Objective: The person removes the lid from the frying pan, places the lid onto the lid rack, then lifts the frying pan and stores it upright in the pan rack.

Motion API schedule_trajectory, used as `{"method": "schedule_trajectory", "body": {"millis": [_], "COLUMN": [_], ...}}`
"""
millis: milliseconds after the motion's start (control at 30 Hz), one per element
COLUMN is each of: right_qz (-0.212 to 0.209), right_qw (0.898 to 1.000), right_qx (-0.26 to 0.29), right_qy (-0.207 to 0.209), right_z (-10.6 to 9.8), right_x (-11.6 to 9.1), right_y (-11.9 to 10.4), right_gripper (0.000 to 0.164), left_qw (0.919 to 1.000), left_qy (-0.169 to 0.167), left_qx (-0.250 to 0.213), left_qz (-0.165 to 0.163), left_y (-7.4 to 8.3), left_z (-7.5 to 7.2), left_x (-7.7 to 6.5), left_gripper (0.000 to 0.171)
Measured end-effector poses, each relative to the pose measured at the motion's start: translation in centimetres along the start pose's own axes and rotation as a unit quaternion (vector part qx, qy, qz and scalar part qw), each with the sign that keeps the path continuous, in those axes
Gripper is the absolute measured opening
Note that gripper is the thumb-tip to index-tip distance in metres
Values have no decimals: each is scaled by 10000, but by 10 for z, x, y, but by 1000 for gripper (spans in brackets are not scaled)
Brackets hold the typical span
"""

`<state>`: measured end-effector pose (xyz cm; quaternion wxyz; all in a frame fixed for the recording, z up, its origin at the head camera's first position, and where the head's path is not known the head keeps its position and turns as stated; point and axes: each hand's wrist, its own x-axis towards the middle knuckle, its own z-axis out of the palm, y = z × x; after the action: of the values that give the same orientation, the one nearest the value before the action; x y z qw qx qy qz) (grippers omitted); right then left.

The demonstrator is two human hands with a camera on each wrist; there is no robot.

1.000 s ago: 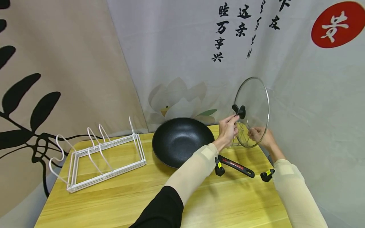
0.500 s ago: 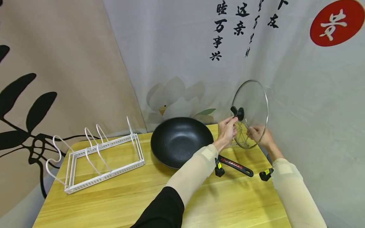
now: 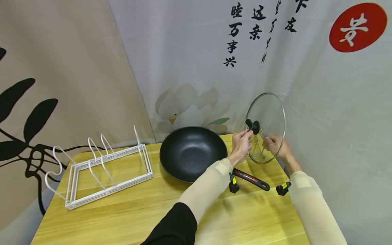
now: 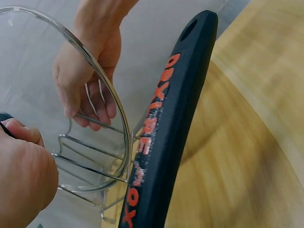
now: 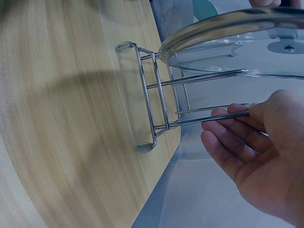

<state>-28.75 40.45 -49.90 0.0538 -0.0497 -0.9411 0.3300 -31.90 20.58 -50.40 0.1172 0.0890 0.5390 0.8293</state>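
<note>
A round glass pot lid [image 3: 269,114] with a metal rim stands nearly upright at the table's back right. My left hand [image 3: 242,145] grips its black knob [image 3: 253,127] from the left. Below the lid is a small metal wire rack [image 5: 160,90] on the table; the lid's lower edge lies among its wires. Whether the rim rests on the rack's base I cannot tell. My right hand [image 3: 280,148] pinches one of the rack's upright wires between thumb and fingers, as the right wrist view [image 5: 266,142] shows.
A black wok [image 3: 193,154] sits mid-table, its long handle [image 3: 251,179] pointing right beneath my left wrist. On the left stands a white rack [image 3: 108,192] with several raised hoops. Cloth hangs behind the wooden table [image 3: 245,217].
The lid has come down toward the wire rack, with my left hand still on its knob. My right hand keeps holding the rack. The head view has shifted slightly.
</note>
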Motion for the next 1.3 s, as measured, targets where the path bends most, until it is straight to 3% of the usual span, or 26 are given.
{"method": "schedule_trajectory", "body": {"millis": [133,300,633,867,1300], "right_qz": [-16,-62,11,-12,-44], "right_qw": [10000,9999,10000,9999,9999], "right_qx": [-45,-55,14,32,137], "right_qy": [26,65,56,107,46], "right_z": [0,0,0,0,0], "right_x": [-1,-2,-1,-2,-4], "right_y": [0,0,5,3,0], "right_gripper": [55,54,54,52,51], "left_qw": [9999,9999,9970,9925,9890], "left_qy": [152,106,244,175,100], "left_qx": [-12,95,720,1206,1472], "left_qz": [-65,-92,-171,-45,-138], "left_y": [-3,-3,5,10,16], "left_z": [0,-1,1,1,1], "left_x": [-1,-4,-9,-8,-9], "left_gripper": [22,32,42,37,40]}}
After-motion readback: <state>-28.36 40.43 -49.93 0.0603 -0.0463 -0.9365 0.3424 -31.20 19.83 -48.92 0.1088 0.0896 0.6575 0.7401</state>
